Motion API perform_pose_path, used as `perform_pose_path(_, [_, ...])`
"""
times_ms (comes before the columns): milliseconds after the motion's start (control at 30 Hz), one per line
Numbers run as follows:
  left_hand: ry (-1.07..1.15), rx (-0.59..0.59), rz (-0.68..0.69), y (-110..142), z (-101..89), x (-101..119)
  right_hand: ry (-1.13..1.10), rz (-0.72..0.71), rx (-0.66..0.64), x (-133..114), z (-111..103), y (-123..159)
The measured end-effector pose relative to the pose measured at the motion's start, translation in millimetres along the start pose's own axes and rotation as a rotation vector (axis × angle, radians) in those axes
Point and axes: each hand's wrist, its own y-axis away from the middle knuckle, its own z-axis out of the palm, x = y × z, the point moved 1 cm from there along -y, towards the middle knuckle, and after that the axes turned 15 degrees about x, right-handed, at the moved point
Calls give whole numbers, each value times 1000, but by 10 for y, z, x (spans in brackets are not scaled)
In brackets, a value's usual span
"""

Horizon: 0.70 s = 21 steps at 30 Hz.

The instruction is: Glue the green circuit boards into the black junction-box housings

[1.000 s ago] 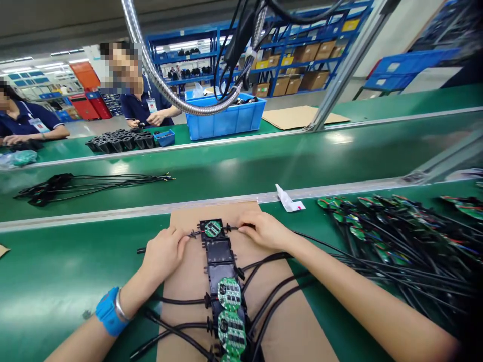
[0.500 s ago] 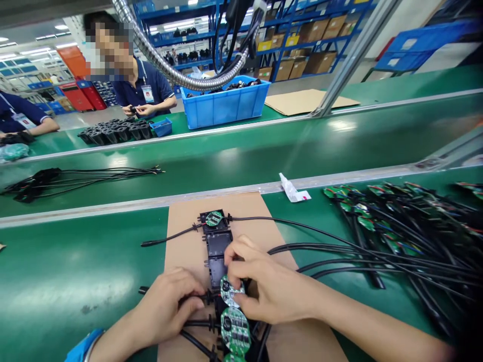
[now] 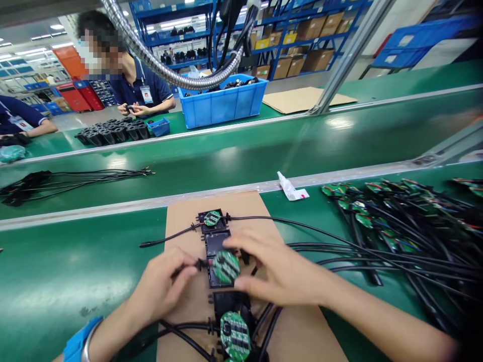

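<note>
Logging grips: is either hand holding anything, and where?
Left hand: a cable, pinched beside its collar. Right hand: the board, apparently by its rim, though blurred.

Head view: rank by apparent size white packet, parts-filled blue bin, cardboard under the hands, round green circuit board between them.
1. Brown cardboard sheet
2. Blue plastic parts bin
Green circuit board and white packet: too alike to rank.

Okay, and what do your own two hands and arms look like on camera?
Both are gloveless, with no sleeve showing on either forearm. Behind the left hand sit a wide blue wristband and a silver-coloured bangle. The right hand has nothing on its wrist.
</note>
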Motion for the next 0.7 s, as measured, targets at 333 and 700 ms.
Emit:
perform_pose_path(333, [-359,66,103,-168,201,-276,357,-137,54,581,87,24])
perform_pose_path(700, [133,-312,36,213,-7,257,79,-47,-12,-292,212,246])
